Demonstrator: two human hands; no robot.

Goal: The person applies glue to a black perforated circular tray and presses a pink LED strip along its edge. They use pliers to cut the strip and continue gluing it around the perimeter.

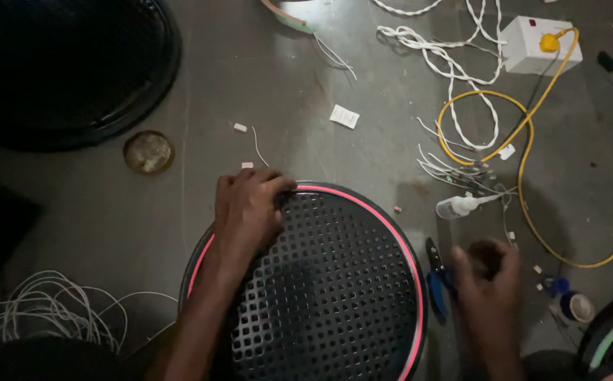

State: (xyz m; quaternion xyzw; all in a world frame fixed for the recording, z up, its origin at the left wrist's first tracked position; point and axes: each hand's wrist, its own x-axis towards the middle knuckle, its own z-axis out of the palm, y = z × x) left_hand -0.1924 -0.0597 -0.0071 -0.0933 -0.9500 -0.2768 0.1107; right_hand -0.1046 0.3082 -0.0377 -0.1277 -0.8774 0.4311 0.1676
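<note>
A round black perforated grille (pixel 334 282) with a glowing pink-red ring around its rim lies on the dark floor in front of me. My left hand (pixel 248 208) rests on its upper left edge, fingers curled over the rim. My right hand (pixel 486 275) is blurred, just right of the grille, over blue-handled pliers (pixel 434 279). Whether it grips them I cannot tell.
A white switch box (pixel 535 46) with a yellow cable (pixel 525 152) lies at the back right, amid twisted white wires (pixel 454 77). A white plug (pixel 459 205), a small round tin lid (pixel 149 152), a large black disc (pixel 66 63), loose white wire (pixel 45 310), tape rolls (pixel 578 307).
</note>
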